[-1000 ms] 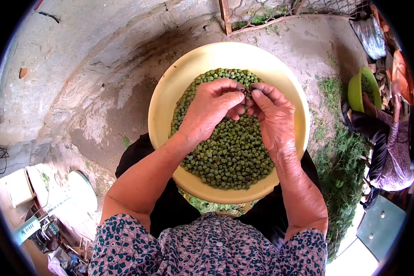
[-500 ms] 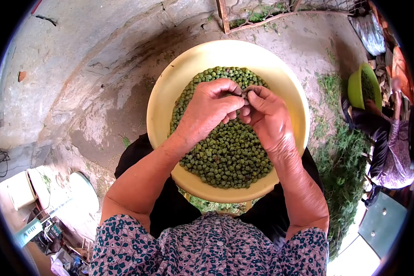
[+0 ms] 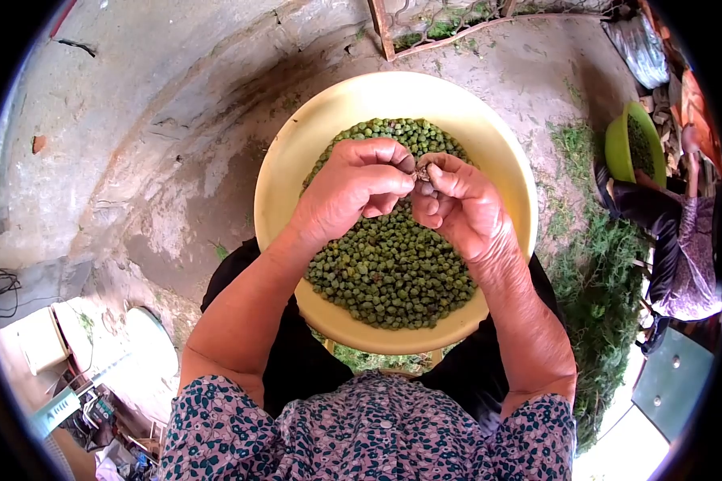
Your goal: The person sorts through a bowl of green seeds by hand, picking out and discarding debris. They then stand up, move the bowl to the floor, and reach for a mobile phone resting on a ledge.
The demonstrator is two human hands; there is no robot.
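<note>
Yellow basin (image 3: 515, 200) partly filled with round green pieces (image 3: 389, 280), brown scrap (image 3: 422, 172) pinched above by left hand (image 3: 359, 184) and right hand (image 3: 467, 200), fingertips clamped together on it, green tub (image 3: 618, 152) also part-filled

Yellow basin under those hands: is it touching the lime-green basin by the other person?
Apart. The head view shows a strip of ground between the rim of the yellow basin and the lime-green basin.
</note>
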